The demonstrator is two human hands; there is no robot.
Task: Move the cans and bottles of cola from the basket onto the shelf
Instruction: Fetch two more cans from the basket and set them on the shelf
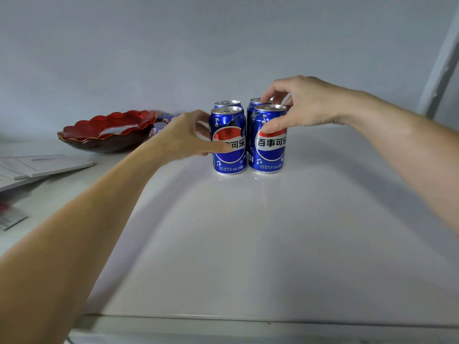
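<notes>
Four blue cola cans stand upright in a tight square on the white shelf [248,232]. Your left hand [183,135] clasps the front-left can [229,155]; your right hand [300,103] pinches the front-right can [269,150] (thumb on its face).

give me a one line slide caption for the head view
Both hands, left hand and right hand, set front cans in a four-can block on the white shelf.
</notes>
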